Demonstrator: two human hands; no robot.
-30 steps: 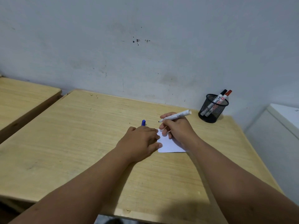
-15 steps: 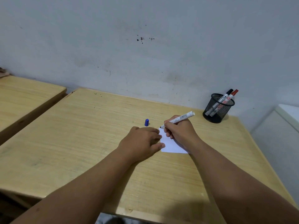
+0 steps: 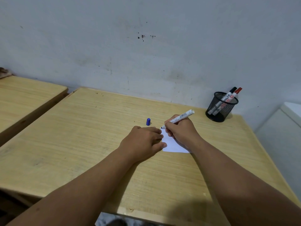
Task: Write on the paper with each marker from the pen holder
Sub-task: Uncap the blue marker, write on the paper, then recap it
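Note:
A small white paper (image 3: 172,144) lies on the wooden desk (image 3: 84,131). My left hand (image 3: 143,142) rests flat on the paper's left edge, fingers together. My right hand (image 3: 180,131) grips an uncapped white marker (image 3: 180,117), its dark tip at the paper's top left corner. The marker's blue cap (image 3: 148,121) stands on the desk just beyond my left hand. A black mesh pen holder (image 3: 219,107) at the back right holds a black-capped marker (image 3: 228,95) and a red-capped marker (image 3: 234,94). Much of the paper is hidden by my hands.
A grey wall (image 3: 146,54) rises right behind the desk. A second wooden desk (image 3: 24,98) stands to the left across a narrow gap. A white cabinet (image 3: 285,128) stands beside the desk's right edge.
My right hand has lowered the marker so its tip has come down to the paper's top corner. My left hand stays on the paper. The view shifted slightly.

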